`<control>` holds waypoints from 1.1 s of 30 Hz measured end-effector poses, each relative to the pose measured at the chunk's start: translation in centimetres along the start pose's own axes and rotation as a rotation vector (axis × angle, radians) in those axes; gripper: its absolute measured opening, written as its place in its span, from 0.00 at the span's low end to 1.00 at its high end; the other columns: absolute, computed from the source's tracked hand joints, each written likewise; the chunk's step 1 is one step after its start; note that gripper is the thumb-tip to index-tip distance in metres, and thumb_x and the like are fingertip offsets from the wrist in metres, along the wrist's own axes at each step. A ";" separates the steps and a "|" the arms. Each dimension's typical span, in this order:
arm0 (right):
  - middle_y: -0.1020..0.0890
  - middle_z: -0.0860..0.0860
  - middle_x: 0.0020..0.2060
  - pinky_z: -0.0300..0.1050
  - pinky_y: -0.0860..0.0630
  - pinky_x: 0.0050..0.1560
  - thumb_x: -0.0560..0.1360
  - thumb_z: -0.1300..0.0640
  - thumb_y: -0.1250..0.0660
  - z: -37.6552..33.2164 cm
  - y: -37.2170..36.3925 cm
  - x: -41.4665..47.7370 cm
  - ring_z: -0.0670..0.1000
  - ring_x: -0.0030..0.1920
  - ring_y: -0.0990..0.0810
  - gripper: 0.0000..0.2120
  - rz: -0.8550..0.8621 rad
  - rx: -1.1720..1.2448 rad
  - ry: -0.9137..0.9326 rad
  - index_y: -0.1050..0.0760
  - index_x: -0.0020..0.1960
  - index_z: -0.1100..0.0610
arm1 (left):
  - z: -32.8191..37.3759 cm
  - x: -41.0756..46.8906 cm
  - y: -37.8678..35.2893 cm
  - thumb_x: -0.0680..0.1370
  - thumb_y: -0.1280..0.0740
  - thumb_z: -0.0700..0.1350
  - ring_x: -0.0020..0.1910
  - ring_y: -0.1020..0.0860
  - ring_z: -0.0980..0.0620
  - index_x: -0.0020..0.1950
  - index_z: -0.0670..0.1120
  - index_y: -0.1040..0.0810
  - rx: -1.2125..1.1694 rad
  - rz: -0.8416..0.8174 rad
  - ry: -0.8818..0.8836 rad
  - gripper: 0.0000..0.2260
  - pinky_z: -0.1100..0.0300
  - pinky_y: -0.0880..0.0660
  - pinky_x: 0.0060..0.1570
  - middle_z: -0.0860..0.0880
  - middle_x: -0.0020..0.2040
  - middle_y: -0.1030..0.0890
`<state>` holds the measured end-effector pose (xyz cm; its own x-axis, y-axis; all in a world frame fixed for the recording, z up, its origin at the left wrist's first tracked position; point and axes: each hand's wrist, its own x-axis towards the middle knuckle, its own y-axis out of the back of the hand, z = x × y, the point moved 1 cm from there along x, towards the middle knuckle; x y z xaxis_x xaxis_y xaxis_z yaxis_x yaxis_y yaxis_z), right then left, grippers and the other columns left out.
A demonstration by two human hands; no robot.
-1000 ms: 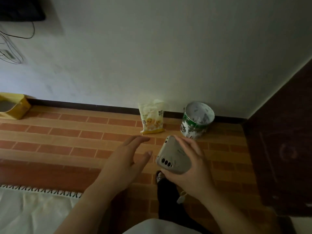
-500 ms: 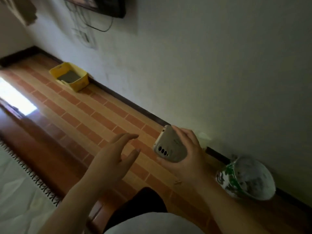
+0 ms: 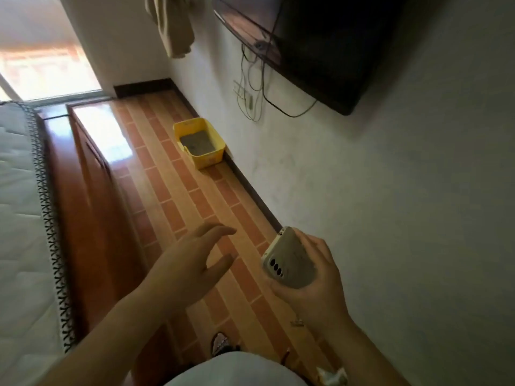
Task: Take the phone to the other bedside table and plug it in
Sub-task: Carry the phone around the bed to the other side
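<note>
The phone (image 3: 289, 261) is pale beige, back side up with three camera lenses showing. My right hand (image 3: 315, 282) grips it from below and the right, at waist height over the tiled floor. To its left my left hand (image 3: 192, 263) floats empty, fingers spread and apart from the phone. No bedside table or charger plug is in sight.
A bed with a white mattress (image 3: 19, 207) and wooden frame (image 3: 92, 190) lines the left. A strip of brick-pattern floor (image 3: 178, 196) runs ahead beside the wall. A yellow tub (image 3: 202, 144) stands against the skirting. A dark TV (image 3: 328, 48) with hanging cables (image 3: 252, 90) is on the wall.
The view has swung left along the wall: the tin and snack bag have left the frame, the bed, TV and window have come in. Both hands keep their pose, the phone still held.
</note>
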<state>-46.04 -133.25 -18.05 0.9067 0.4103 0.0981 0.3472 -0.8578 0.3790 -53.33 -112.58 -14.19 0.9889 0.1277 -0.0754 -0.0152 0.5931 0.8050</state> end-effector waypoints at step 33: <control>0.28 0.35 0.54 0.30 0.26 0.49 0.59 0.43 0.24 -12.1 -53.5 76.2 0.44 0.56 0.27 0.35 -0.690 0.105 0.373 0.34 0.64 0.38 | -51.6 47.5 39.1 0.72 0.47 0.66 0.60 0.28 0.60 0.64 0.58 0.31 -0.146 0.571 0.499 0.24 0.60 0.28 0.57 0.57 0.64 0.27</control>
<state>1.60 -52.38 -19.74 0.3448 0.9209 0.1817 0.8395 -0.3891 0.3793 -14.56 -42.29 -16.65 0.6388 0.7681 0.0442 -0.5566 0.4217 0.7158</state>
